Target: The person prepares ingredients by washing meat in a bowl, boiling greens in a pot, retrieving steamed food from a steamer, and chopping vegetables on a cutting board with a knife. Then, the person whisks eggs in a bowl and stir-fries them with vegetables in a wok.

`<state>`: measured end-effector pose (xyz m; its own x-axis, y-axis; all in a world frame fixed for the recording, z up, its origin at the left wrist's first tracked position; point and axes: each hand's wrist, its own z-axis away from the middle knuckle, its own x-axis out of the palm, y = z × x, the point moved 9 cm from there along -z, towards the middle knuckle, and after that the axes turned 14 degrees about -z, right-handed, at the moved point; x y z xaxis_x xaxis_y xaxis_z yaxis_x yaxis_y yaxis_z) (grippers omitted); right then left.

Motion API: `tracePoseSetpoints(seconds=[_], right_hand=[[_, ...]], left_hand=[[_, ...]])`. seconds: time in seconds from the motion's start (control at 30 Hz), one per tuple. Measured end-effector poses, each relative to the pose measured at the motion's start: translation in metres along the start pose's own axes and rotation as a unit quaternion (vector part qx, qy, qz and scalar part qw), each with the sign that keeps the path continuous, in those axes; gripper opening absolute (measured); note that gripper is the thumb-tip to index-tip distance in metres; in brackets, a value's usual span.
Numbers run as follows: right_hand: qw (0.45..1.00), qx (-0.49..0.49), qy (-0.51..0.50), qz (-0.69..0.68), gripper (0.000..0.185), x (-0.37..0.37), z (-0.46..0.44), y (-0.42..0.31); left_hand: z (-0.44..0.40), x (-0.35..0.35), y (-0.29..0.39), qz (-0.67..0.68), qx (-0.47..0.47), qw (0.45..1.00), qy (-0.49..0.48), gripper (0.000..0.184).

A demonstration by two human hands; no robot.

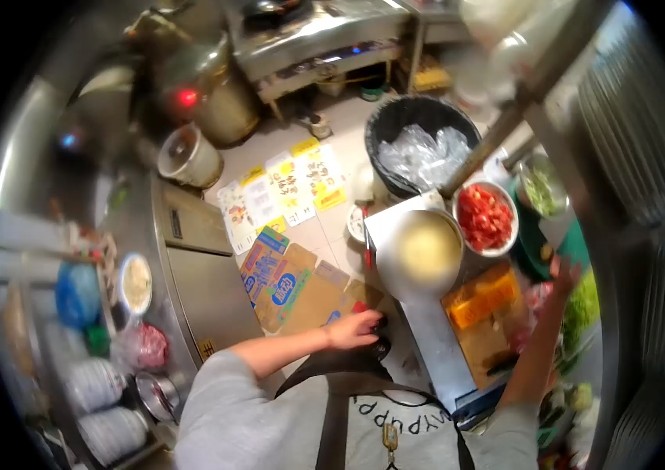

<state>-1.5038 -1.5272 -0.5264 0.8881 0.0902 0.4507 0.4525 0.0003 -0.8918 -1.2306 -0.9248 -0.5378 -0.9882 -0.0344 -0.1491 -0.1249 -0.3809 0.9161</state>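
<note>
My left hand [354,330] hangs in front of my apron above the floor, its fingers loosely stretched; nothing shows clearly in it. Dark shoes lie just beyond its fingertips. My right hand [564,276] reaches over the right side of the counter, fingers apart, close to a green tray [534,244] and some leafy greens [581,309]. Left of that forearm, an orange packet [485,299] rests on a wooden cutting board [480,352]. Beyond the board stand a white bowl of chopped red peppers [487,217] and a blurred bowl with pale yellow contents [429,249].
A black-lined bin [383,149] with clear plastic stands past the counter. Flattened cardboard [309,301] and printed sheets [285,188] cover part of the floor. At left, a steel counter [164,286] carries a bowl and bagged meat [144,345]. A metal post [497,137] rises at right.
</note>
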Motion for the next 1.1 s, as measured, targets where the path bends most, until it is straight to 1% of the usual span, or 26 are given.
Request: tracePoseSetpoints(seconds=[0.03,0.07,0.1,0.17,0.2,0.23,0.27,0.3,0.33,0.37,0.4,0.47,0.53,0.57,0.6,0.67,0.7,0.73,0.77,0.87,0.9,0.93,0.97,1.0,1.07,1.1], right_hand=[[0.997,0.049,-0.011,-0.056,0.053,0.047,0.040,-0.033],[0.991,0.094,-0.034,-0.090,0.051,0.102,0.092,-0.069],[0.982,0.137,-0.072,-0.107,0.049,0.156,0.147,-0.097],[0.954,0.226,-0.175,-0.096,0.045,0.250,0.253,-0.119],[0.932,0.268,-0.231,-0.076,0.044,0.290,0.302,-0.118],[0.911,0.268,-0.314,-0.016,0.038,0.318,0.344,-0.108],[0.851,0.327,-0.410,-0.019,0.038,0.349,0.382,-0.084],[0.808,0.362,-0.462,0.040,0.045,0.382,0.419,-0.066],[0.759,0.420,-0.496,0.031,0.045,0.409,0.457,-0.045],[0.706,0.475,-0.525,0.020,0.046,0.433,0.490,-0.022],[0.612,0.620,-0.485,-0.081,0.046,0.456,0.523,-0.008],[0.557,0.589,-0.585,0.016,0.044,0.498,0.524,0.048],[0.486,0.559,-0.661,0.119,0.041,0.522,0.518,0.102],[0.447,0.545,-0.690,0.162,0.040,0.530,0.526,0.116],[0.457,0.522,-0.696,0.182,0.038,0.562,0.519,0.116],[0.641,0.427,-0.608,0.193,0.034,0.670,0.446,0.108],[0.712,0.369,-0.562,0.203,0.032,0.712,0.411,0.111],[0.753,0.310,-0.526,0.245,0.033,0.744,0.378,0.122],[0.772,0.273,-0.520,0.244,0.035,0.767,0.346,0.142],[0.788,0.201,-0.535,0.231,0.040,0.866,0.245,0.199],[0.802,0.215,-0.518,0.205,0.041,0.909,0.217,0.212],[0.814,0.231,-0.501,0.181,0.042,0.956,0.190,0.227],[0.826,0.236,-0.492,0.140,0.041,1.009,0.166,0.244],[0.838,0.240,-0.480,0.097,0.041,1.057,0.145,0.261],[0.845,0.296,-0.443,0.047,0.039,1.147,0.097,0.331],[0.859,0.269,-0.426,0.088,0.039,1.187,0.068,0.370]], left_hand=[[0.041,-0.014,-0.032,-0.035,-0.089,0.995,0.030,0.056],[0.078,-0.034,-0.026,-0.078,-0.157,0.984,0.037,0.059],[0.109,-0.031,-0.078,-0.043,-0.192,0.979,0.047,0.066],[0.174,-0.043,-0.123,-0.093,-0.328,0.940,0.031,0.079],[0.201,-0.045,-0.147,-0.028,-0.395,0.918,0.040,0.086],[0.229,-0.047,-0.169,0.037,-0.456,0.888,0.046,0.094],[0.236,-0.041,-0.189,0.187,-0.418,0.888,0.052,0.091],[0.237,-0.057,-0.176,0.227,-0.406,0.884,0.051,0.091],[0.239,-0.080,-0.165,0.265,-0.393,0.879,0.052,0.091],[0.241,-0.104,-0.190,0.248,-0.408,0.877,0.057,0.087],[0.247,-0.123,-0.227,0.228,-0.427,0.873,0.058,0.084],[0.237,-0.208,-0.266,0.144,-0.410,0.897,0.083,0.074],[0.230,-0.291,-0.274,0.028,-0.347,0.930,0.116,0.063],[0.226,-0.348,-0.269,-0.084,-0.375,0.910,0.158,0.056],[0.223,-0.410,-0.264,-0.200,-0.395,0.875,0.195,0.048],[0.203,-0.499,-0.306,-0.115,-0.319,0.888,0.309,0.048],[0.195,-0.543,-0.268,-0.126,-0.318,0.873,0.349,0.048],[0.184,-0.588,-0.213,-0.137,-0.315,0.855,0.389,0.049],[0.165,-0.619,-0.217,-0.068,-0.263,0.867,0.418,0.049],[0.117,-0.691,-0.189,-0.048,-0.216,0.866,0.448,0.046],[0.106,-0.704,-0.190,-0.071,-0.221,0.860,0.455,0.041],[0.094,-0.712,-0.171,-0.086,-0.232,0.867,0.433,0.044],[0.087,-0.714,-0.197,-0.049,-0.247,0.874,0.415,0.046],[0.090,-0.708,-0.207,-0.083,-0.289,0.875,0.378,0.046],[0.072,-0.717,-0.229,-0.164,-0.332,0.859,0.354,0.042],[0.072,-0.717,-0.206,-0.130,-0.360,0.858,0.343,0.039]])
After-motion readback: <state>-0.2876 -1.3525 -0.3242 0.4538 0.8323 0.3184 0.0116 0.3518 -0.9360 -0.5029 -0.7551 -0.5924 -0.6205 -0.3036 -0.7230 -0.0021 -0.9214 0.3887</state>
